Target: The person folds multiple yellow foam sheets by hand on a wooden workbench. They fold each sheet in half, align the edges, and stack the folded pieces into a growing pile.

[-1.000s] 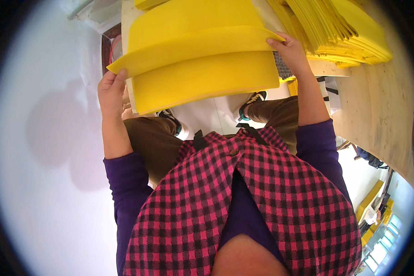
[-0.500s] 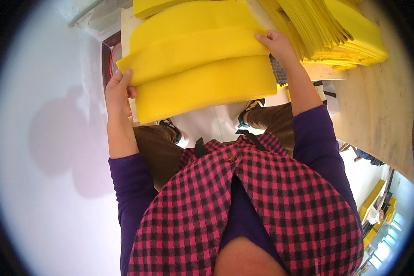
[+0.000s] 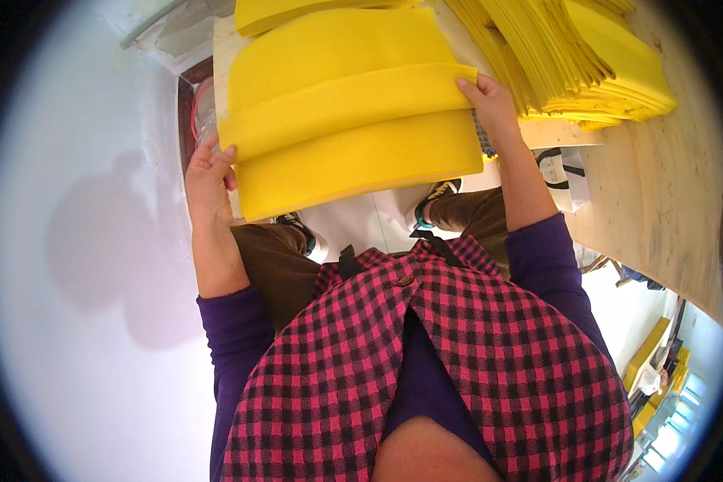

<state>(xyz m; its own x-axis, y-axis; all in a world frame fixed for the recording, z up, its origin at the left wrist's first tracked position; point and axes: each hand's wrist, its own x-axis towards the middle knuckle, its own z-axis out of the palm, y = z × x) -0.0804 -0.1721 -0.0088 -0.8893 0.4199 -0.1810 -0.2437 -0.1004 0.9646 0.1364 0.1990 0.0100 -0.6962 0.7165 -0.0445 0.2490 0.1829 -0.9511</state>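
Observation:
A wide yellow felt-like sheet [image 3: 337, 56] lies on the worktable in front of me, with a long folded band [image 3: 345, 102] across its middle. Below the band, a second yellow layer [image 3: 361, 157] reaches the table's near edge. My right hand [image 3: 496, 108] pinches the band's right end, thumb on top and fingers hidden underneath. At the band's left end, my left hand [image 3: 210, 177] has thumb and fingers closed round the edge. The band runs nearly straight between both hands.
A thick pile of folded yellow pieces [image 3: 554, 64] sits on the wooden tabletop [image 3: 659, 193] at right. More yellow material [image 3: 313, 12] lies at the far edge. A white wall [image 3: 72, 241] stands close on my left. A white bag with black handles [image 3: 566, 177] is below right.
Both hands have come a little nearer to me, the right one more so. The folded band has come down with them, covering more of the layer below.

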